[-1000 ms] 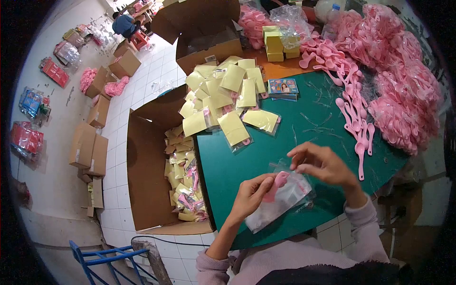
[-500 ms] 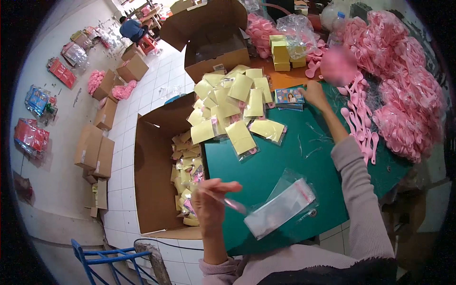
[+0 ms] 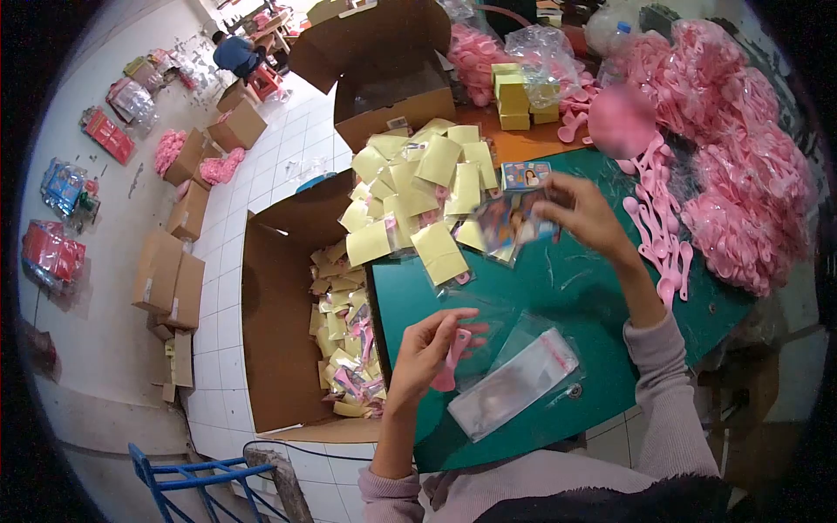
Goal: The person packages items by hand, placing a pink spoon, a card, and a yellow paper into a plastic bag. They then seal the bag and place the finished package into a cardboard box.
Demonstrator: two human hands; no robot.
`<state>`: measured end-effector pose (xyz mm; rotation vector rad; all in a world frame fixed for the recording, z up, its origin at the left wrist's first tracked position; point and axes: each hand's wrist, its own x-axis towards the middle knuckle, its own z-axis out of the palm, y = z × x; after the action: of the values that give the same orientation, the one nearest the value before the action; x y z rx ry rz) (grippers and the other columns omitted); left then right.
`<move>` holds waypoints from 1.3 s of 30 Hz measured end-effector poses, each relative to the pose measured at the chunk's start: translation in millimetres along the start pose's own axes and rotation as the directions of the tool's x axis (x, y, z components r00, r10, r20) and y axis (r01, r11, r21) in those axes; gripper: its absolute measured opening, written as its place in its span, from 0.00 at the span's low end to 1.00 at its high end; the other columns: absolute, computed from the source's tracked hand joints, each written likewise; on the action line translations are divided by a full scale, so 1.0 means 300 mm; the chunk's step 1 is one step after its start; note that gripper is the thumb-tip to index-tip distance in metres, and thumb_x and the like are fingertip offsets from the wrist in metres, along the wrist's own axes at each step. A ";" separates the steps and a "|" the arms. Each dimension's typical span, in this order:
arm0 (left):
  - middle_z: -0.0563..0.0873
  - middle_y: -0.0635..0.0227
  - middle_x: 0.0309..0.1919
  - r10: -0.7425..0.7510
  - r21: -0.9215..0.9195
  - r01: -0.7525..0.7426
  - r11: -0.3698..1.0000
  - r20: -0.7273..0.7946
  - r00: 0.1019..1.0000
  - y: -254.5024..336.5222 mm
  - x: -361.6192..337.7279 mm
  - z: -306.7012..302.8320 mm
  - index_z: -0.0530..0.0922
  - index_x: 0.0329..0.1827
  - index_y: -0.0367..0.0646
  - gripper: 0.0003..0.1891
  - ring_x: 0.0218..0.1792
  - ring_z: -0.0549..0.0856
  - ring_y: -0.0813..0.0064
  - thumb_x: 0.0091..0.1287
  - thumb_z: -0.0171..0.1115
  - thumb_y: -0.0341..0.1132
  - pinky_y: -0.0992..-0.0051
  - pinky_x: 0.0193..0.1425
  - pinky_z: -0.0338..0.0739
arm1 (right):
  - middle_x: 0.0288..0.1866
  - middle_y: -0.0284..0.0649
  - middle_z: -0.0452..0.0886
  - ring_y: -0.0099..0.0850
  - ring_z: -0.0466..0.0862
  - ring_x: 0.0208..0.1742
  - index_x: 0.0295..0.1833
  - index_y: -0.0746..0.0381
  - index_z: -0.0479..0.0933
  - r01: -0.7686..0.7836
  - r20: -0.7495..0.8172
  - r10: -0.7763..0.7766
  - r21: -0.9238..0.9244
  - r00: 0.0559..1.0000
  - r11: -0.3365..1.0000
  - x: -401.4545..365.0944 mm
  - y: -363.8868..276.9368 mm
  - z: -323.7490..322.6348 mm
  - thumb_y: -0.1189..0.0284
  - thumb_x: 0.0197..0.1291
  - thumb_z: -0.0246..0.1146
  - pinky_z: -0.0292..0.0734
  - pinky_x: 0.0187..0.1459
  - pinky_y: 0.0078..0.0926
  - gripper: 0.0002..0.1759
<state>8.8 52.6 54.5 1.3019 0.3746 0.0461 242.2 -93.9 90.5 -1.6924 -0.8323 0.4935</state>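
Observation:
My left hand (image 3: 427, 353) is closed on a pink spoon (image 3: 451, 360), held above the green table near its left edge. A faint clear bag seems to hang by those fingers, but its outline is hard to make out. Between the thumb and fingers of my right hand (image 3: 582, 216) is a printed card (image 3: 516, 223), smeared by motion. Just behind it lies a stack of similar picture cards (image 3: 526, 174). Clear plastic bags (image 3: 514, 383) rest in a pile in front of my body. Packets with yellow backs (image 3: 416, 187) are heaped at the table's far left.
An open carton (image 3: 292, 322) with many packets stands against the table's left side. Loose pink spoons (image 3: 667, 222) and bulging bags of spoons (image 3: 741, 157) fill the right. Behind are yellow card stacks (image 3: 513, 96). A blue metal frame (image 3: 200, 471) stands lower left; a person (image 3: 235, 54) sits far back.
My right hand has come away from the card stack toward me, bringing a card with it. My left hand has shifted right and turned, still gripping the pink spoon.

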 end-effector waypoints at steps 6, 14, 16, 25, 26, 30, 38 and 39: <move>0.81 0.67 0.35 -0.004 0.036 0.000 0.999 0.095 0.995 -0.052 0.038 0.023 0.75 0.49 0.34 0.17 0.37 0.79 0.82 0.70 0.47 0.40 0.80 0.39 0.76 | 0.28 0.42 0.80 0.27 0.80 0.30 0.38 0.66 0.73 0.175 0.248 -0.121 -0.208 0.961 0.962 -0.170 -0.087 0.039 0.75 0.51 0.62 0.72 0.31 0.25 0.09; 0.81 0.66 0.26 0.039 0.310 -0.092 0.946 0.173 0.984 -0.042 0.031 0.098 0.70 0.57 0.38 0.18 0.30 0.79 0.84 0.67 0.51 0.37 0.80 0.33 0.72 | 0.27 0.45 0.76 0.41 0.77 0.29 0.35 0.65 0.73 0.231 0.618 -0.008 -0.282 0.786 0.931 -0.202 -0.081 0.094 0.69 0.47 0.64 0.71 0.32 0.29 0.12; 0.83 0.57 0.25 0.105 0.432 -0.176 0.885 0.182 0.978 -0.044 0.031 0.117 0.60 0.65 0.43 0.27 0.31 0.82 0.79 0.65 0.55 0.38 0.78 0.35 0.74 | 0.26 0.45 0.76 0.41 0.77 0.28 0.36 0.65 0.72 0.281 0.615 -0.051 -0.284 0.787 0.917 -0.216 -0.041 0.118 0.68 0.47 0.63 0.70 0.31 0.29 0.13; 0.85 0.58 0.32 0.137 0.483 -0.256 0.837 0.269 0.953 -0.074 0.009 0.064 0.59 0.65 0.46 0.27 0.32 0.83 0.76 0.64 0.56 0.37 0.76 0.38 0.75 | 0.20 0.41 0.76 0.27 0.76 0.23 0.28 0.66 0.76 0.170 0.513 -0.026 -0.235 0.858 0.957 -0.237 0.005 0.103 0.65 0.49 0.64 0.69 0.28 0.26 0.14; 0.85 0.58 0.32 0.137 0.484 -0.256 0.837 0.267 0.954 -0.075 0.005 0.065 0.59 0.65 0.46 0.27 0.32 0.83 0.76 0.64 0.56 0.37 0.76 0.38 0.75 | 0.22 0.39 0.76 0.24 0.75 0.24 0.29 0.66 0.76 0.119 0.535 0.049 -0.276 0.843 0.954 -0.236 0.000 0.098 0.66 0.50 0.64 0.70 0.28 0.24 0.12; 0.84 0.64 0.33 0.042 0.409 -0.110 0.906 0.170 0.984 -0.073 -0.005 0.071 0.69 0.57 0.40 0.18 0.34 0.80 0.82 0.65 0.54 0.34 0.80 0.39 0.74 | 0.25 0.39 0.79 0.23 0.77 0.27 0.31 0.66 0.77 0.087 0.628 -0.037 -0.049 0.778 0.995 -0.220 -0.032 0.002 0.66 0.58 0.58 0.72 0.31 0.22 0.13; 0.82 0.70 0.29 0.169 0.300 -0.179 0.937 0.059 0.984 -0.110 0.002 0.032 0.77 0.46 0.36 0.11 0.31 0.75 0.87 0.66 0.53 0.33 0.84 0.36 0.72 | 0.39 0.42 0.80 0.29 0.81 0.38 0.46 0.67 0.75 0.204 0.298 -0.215 0.068 0.930 0.977 -0.075 0.086 -0.188 0.67 0.57 0.59 0.75 0.41 0.24 0.16; 0.82 0.71 0.29 0.208 0.314 -0.210 0.926 0.042 0.977 -0.119 0.010 0.033 0.77 0.46 0.36 0.11 0.31 0.75 0.87 0.65 0.53 0.33 0.84 0.35 0.72 | 0.40 0.42 0.80 0.29 0.81 0.38 0.47 0.67 0.75 0.239 0.213 -0.205 -0.147 0.955 0.960 -0.065 0.060 -0.169 0.67 0.56 0.60 0.75 0.41 0.24 0.17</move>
<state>8.1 34.2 22.1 1.6581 0.2400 0.1663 269.5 -144.0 85.8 -1.6963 -1.2246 0.4478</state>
